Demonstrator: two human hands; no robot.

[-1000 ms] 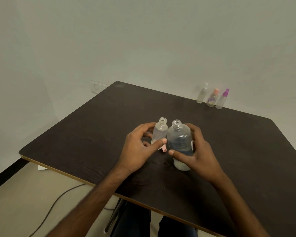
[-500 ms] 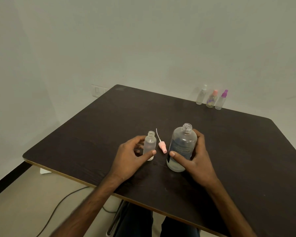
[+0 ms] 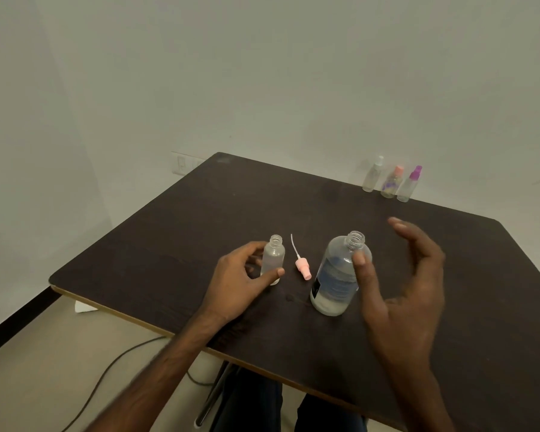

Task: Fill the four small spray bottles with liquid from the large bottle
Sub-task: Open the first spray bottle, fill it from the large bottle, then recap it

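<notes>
A small uncapped spray bottle (image 3: 273,255) stands upright on the dark table (image 3: 175,244), and my left hand (image 3: 240,279) holds it between thumb and fingers. Its pink spray cap (image 3: 303,269) with a thin tube lies flat just right of it. The large clear bottle (image 3: 337,275), uncapped and holding a little liquid at the bottom, stands upright further right. My right hand (image 3: 402,285) hovers beside it with fingers spread; its thumb overlaps the bottle's shoulder, the fingers are clear of it. Three capped spray bottles (image 3: 390,182) stand at the far edge.
A wall runs right behind the table's far edge, with a socket plate (image 3: 181,163) at the left. A cable (image 3: 106,369) lies on the floor below the near edge. My legs and a chair frame show under the table.
Both bottles came down and apart onto the table, uncovering the pink cap between them. My right hand has since let go of the large bottle and lifted away to its right.
</notes>
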